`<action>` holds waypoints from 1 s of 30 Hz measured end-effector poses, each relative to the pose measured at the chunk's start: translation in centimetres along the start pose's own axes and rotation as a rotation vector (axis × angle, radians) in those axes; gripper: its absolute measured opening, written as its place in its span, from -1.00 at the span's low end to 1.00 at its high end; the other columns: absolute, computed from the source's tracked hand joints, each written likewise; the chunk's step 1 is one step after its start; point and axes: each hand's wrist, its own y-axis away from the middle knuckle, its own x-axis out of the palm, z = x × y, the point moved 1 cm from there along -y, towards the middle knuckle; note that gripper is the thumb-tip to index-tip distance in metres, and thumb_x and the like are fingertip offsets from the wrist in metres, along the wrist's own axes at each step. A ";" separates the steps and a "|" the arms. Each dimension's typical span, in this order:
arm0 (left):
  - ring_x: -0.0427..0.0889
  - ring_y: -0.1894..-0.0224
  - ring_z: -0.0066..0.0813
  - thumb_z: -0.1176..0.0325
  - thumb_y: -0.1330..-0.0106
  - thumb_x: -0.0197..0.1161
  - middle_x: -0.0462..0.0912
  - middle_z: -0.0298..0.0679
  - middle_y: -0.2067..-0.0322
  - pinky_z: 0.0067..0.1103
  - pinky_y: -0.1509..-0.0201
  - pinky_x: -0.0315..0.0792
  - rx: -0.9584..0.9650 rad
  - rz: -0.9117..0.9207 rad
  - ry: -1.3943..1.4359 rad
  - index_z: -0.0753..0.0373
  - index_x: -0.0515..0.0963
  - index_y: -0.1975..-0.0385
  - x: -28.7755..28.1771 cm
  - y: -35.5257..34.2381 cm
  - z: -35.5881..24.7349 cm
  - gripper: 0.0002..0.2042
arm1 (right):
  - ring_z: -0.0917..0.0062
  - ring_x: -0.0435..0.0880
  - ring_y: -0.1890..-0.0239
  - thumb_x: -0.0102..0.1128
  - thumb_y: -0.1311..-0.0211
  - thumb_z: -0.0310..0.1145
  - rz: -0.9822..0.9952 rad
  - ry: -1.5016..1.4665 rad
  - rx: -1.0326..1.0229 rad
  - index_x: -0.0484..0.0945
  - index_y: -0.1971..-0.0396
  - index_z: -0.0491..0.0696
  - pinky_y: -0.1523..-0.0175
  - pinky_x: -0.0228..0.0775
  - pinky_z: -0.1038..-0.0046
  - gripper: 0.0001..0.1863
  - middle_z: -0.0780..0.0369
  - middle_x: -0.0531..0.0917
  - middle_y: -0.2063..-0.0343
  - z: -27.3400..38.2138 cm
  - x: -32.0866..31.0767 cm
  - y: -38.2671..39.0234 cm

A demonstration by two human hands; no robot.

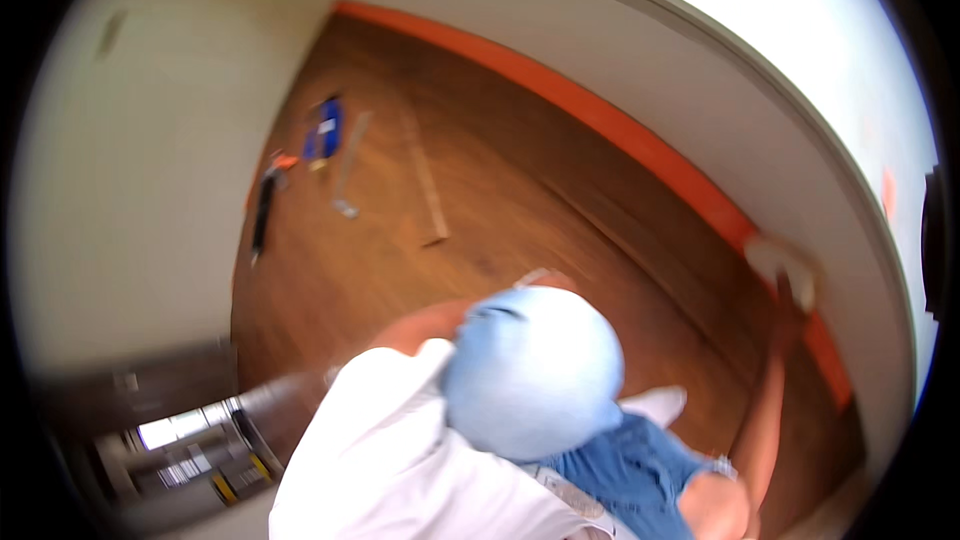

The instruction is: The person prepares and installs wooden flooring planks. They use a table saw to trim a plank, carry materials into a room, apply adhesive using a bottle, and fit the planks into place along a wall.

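My right arm stretches out to the right side, where my right hand (791,318) is blurred against a pale, rounded, pad-like thing (778,258). That pad lies over the orange strip (620,130) at the foot of the wall, and my hand seems to hold it there. Light blue denim covers my raised knee (535,370) in the middle of the view. My left arm passes behind the knee, and only a sliver of my left hand (562,281) shows beyond it. A small whitish piece (533,277) shows beside that hand; its kind is unclear. The left fingers are hidden.
On the brown wood-look floor (500,200) lie a long thin wooden strip (425,175), a thin metal bar (350,165) with a bent end, a blue item (328,128) and a black-handled tool (264,210) with orange. A pale wall (150,190) rises at left.
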 end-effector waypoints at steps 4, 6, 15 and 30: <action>0.51 0.43 -0.10 0.36 -0.04 0.33 0.48 -0.18 0.53 -0.23 0.37 0.37 0.024 -0.030 -0.015 0.17 0.45 0.55 1.0 3.4 -1.6 -0.85 | 0.31 0.63 -0.14 0.49 -0.20 -0.29 -0.218 -0.715 0.120 0.49 -0.19 -0.29 -0.28 0.46 0.29 -0.37 0.03 0.64 -0.10 8.9 -2.2 1.6; 0.50 0.44 -0.12 0.36 -0.05 0.33 0.48 -0.19 0.53 -0.24 0.38 0.37 0.053 -0.052 -0.025 0.17 0.45 0.55 1.7 3.1 -1.5 -0.84 | 0.31 0.63 -0.13 0.47 -0.22 -0.33 -0.235 -0.529 0.151 0.46 -0.20 -0.33 -0.26 0.48 0.29 -0.37 0.03 0.61 -0.13 7.8 -2.7 -0.2; 0.50 0.45 -0.20 0.36 -0.07 0.33 0.47 -0.24 0.54 -0.27 0.40 0.36 0.066 -0.030 -0.052 0.16 0.43 0.55 0.8 2.4 1.0 -0.83 | 0.34 0.64 -0.09 0.56 -0.09 -0.11 -0.095 -0.572 0.154 0.52 -0.11 -0.19 -0.17 0.45 0.30 -0.33 0.11 0.68 0.00 7.9 -3.2 1.1; 0.48 0.44 -0.09 0.40 0.01 0.31 0.48 -0.15 0.54 -0.24 0.35 0.35 0.027 0.055 -0.167 0.17 0.49 0.53 2.4 4.8 0.7 -0.89 | 0.21 0.67 -0.09 0.57 0.05 -0.12 -0.199 -0.634 0.229 0.50 -0.17 -0.06 -0.17 0.53 0.27 -0.25 0.04 0.69 -0.01 12.7 -5.8 5.2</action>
